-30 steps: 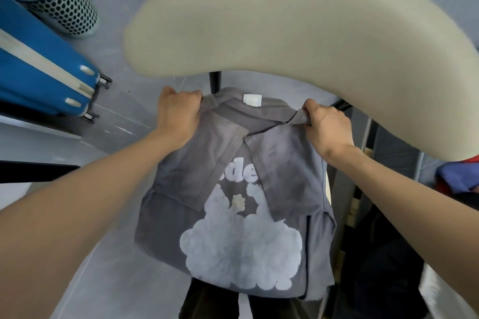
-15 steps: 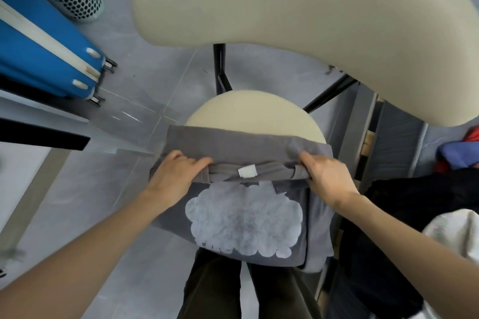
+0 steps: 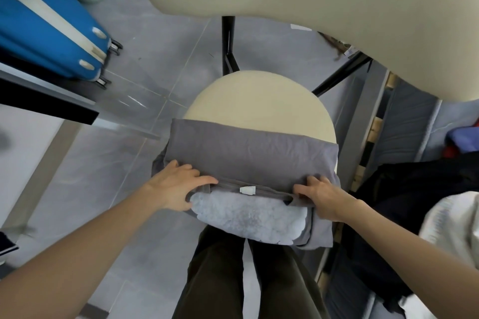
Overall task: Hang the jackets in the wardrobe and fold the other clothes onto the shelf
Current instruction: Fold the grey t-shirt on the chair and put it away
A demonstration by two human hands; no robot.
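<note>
So the grey shirt (image 3: 248, 160) is lying on the round cream chair seat (image 3: 261, 96) in the middle of the frame, basically used as a folding surface since it's flat and right in front of the person's legs. The top half is doubled toward the viewer, collar edge with the white tag (image 3: 247, 190) landing on the pale cloud print (image 3: 248, 217). The left hand (image 3: 176, 188) and right hand (image 3: 324, 197) each sit at an end of that folded edge, fingers curled onto the cloth and pinning it, probably to keep the fold square. Looks mid-fold to me, shelf not reached yet. Blue suitcase (image 3: 46, 33) sits upper left.
</note>
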